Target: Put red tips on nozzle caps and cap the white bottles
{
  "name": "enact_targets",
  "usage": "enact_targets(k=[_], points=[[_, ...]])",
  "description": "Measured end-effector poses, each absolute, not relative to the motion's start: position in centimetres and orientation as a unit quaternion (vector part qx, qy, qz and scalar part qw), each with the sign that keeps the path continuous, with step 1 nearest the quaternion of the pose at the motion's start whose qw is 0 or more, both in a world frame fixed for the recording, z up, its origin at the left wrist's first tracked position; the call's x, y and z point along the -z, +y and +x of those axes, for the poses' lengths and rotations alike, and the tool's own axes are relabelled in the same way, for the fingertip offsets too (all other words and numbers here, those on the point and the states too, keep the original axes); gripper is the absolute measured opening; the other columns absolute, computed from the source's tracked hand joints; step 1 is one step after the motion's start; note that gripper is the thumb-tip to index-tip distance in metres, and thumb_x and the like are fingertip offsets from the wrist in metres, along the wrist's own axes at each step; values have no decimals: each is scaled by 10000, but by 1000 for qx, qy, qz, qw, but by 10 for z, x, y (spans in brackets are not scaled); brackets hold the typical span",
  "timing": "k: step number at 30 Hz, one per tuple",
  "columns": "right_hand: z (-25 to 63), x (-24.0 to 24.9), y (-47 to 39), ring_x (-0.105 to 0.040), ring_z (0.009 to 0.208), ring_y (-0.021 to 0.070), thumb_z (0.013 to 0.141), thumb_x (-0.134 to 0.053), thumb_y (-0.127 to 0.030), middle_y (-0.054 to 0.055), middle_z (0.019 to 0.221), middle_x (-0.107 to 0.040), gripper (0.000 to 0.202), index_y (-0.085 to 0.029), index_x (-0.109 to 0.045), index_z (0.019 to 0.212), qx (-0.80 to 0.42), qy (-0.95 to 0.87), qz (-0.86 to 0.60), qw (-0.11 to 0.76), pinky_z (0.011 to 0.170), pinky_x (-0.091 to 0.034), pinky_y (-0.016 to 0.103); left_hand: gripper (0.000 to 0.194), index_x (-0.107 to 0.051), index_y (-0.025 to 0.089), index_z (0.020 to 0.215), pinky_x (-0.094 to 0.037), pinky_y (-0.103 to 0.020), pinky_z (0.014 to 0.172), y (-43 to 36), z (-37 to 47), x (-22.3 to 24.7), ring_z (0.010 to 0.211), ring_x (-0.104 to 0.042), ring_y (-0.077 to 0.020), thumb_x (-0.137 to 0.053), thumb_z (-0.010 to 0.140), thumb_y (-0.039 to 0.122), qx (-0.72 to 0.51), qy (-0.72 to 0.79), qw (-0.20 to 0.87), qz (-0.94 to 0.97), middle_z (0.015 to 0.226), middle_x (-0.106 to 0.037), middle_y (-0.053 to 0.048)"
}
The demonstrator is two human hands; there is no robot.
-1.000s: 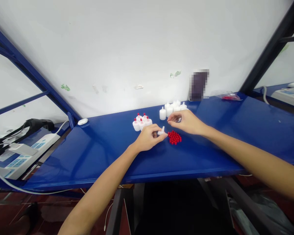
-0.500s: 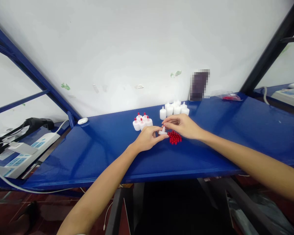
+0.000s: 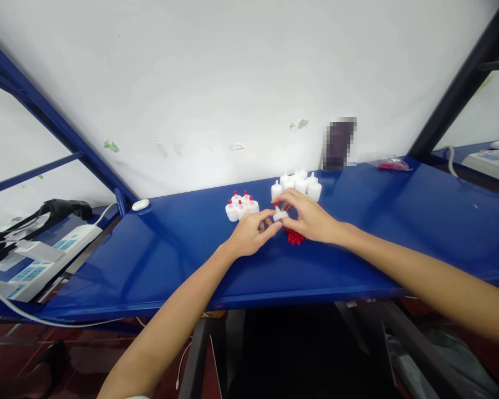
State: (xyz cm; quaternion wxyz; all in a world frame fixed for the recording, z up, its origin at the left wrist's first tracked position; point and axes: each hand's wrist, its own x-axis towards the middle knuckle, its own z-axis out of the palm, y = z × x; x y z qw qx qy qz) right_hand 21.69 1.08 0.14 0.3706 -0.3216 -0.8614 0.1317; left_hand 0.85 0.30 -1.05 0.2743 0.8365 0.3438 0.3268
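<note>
White nozzle cap (image 3: 280, 215), a flat round disc rising into a narrow tapered spout, is held between both hands just above the glossy blue bench (image 3: 178, 249), spout upward and leaning slightly left. A small red tip (image 3: 276, 204) sits at the spout's end. The left hand (image 3: 251, 234) has its grip closed on the disc's near left edge, thumb below and fingers curled. The right hand (image 3: 310, 217) also has its grip closed, index finger bent over the red tip and thumb by the disc. Partly hidden beneath that hand lies a tight pile of tiny red tips (image 3: 295, 239), cylindrical and plastic-looking. Left of it stand five squat, matte white bottles (image 3: 242, 210) with red-ended spouts; behind the right hand cluster more white bottles (image 3: 300, 184) with bare, slender spouts. Farther right, a crinkled clear bag (image 3: 393, 164) shows something red inside.
</note>
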Motion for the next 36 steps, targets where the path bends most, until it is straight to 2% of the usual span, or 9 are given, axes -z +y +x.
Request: enact_targets(k=[4,8,13,17,22,28,31,36], points=[[219,-1,13,-637,907,229,894,-566,-267,102,1122,-625,307,-220,-568,1197,-115,-875,-322,343,827,-526,400,238,-615,170,989,-367,-238,588,2,7,9,564,-482,-104,-465,985,354,-302,343,176,872,679,-577,24],[220,-5,13,-642,947,259,920,-537,-317,111,1084,-665,320,-192,-580,1212,-93,-889,-340,293,845,-496,399,265,-573,169,830,-359,-245,611,2,6,8,599,-469,-111,-444,992,335,-285,329,117,893,696,-562,9],[220,-8,11,-647,885,265,946,-488,-322,120,1015,-696,361,-135,-566,1245,-45,-903,-354,240,831,-451,391,266,-557,162,798,-354,-245,615,2,5,8,601,-458,-108,-455,991,315,-281,315,94,901,698,-563,5],[220,-8,11,-632,822,261,959,-456,-310,112,942,-694,303,-131,-579,1171,-1,-913,-350,208,802,-418,385,233,-576,160,845,-350,-240,609,0,4,8,605,-468,-107,-458,990,298,-287,307,90,903,713,-578,4],[221,-6,13,-594,843,265,943,-482,-348,125,1006,-656,254,-155,-568,1082,26,-921,-327,210,758,-405,369,217,-551,166,852,-330,-236,582,-1,6,8,573,-445,-98,-460,991,304,-282,303,105,904,677,-544,25],[222,-6,14,-524,735,218,932,-503,-354,80,876,-615,174,-186,-547,915,13,-922,-303,241,660,-377,318,209,-523,173,855,-304,-249,566,-3,8,6,547,-395,-104,-428,992,299,-269,305,129,905,645,-492,36],[221,-4,13,-548,762,226,933,-532,-360,90,903,-636,184,-181,-559,966,21,-921,-293,257,671,-379,316,225,-544,163,912,-334,-261,600,-3,7,5,600,-432,-121,-431,989,342,-275,300,172,897,709,-533,10],[217,-1,11,-590,781,235,936,-578,-382,106,900,-679,298,-150,-578,1124,56,-917,-284,276,719,-366,322,382,-588,138,963,-368,-269,620,-2,10,4,678,-458,-137,-474,968,503,-322,279,298,854,806,-545,-17]])
